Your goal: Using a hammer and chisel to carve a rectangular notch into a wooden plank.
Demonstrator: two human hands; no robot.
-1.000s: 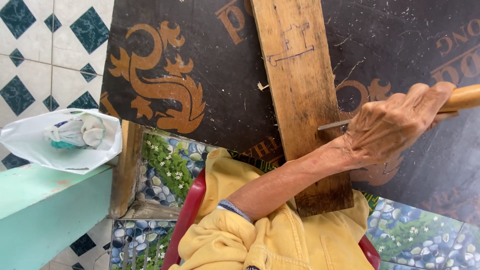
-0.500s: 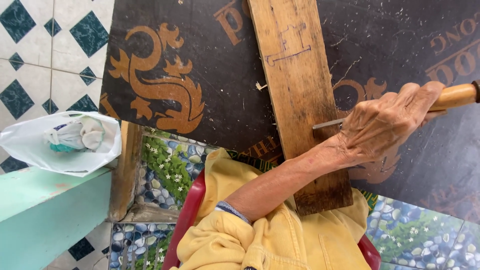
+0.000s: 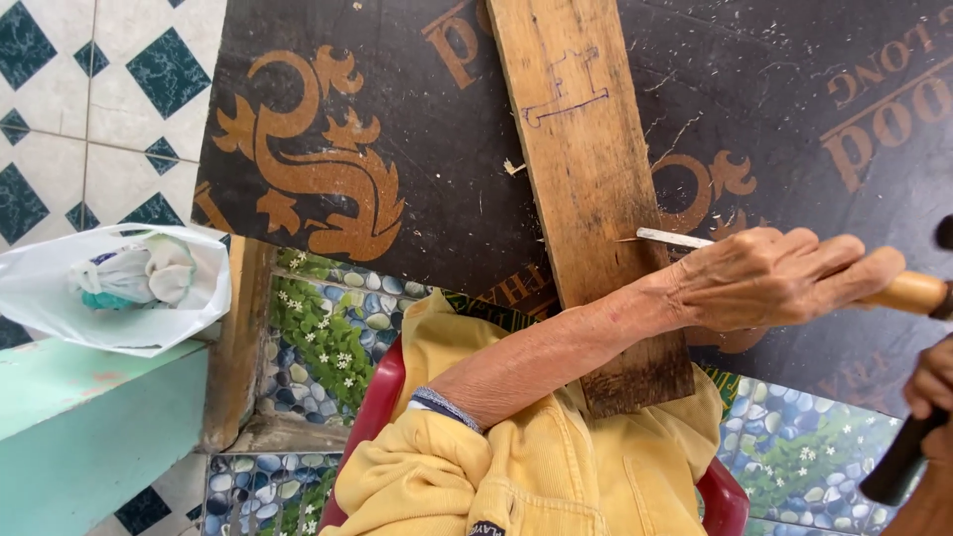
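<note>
Left hand: the left hand is clenched around a chisel, knuckles up, with its forearm running back to a rolled yellow sleeve.

Chisel: its pale wooden handle sticks out past the fingertips on the far side of the hand; the thin metal blade comes out at the thumb side and lies nearly flat, its tip touching the plank.

Plank: a long, worn wooden plank passes under the wrist and runs away from the hand in both directions. A small outline is cut or drawn into it, well beyond the blade tip. The end nearest the body is darker.

Right hand: the right hand shows only at the picture's edge, just below the chisel handle. It seems closed on a dark tool handle, though too little shows to say what the tool is.

Work surface: under the plank lies a dark board with an orange scroll ornament, scattered with pale chips.

Away from the hands: past the elbow, well apart from the left hand, a white plastic bag with cloth inside sits on a pale green ledge. A red chair edge shows beside the sleeve, over a pebble-patterned floor.
</note>
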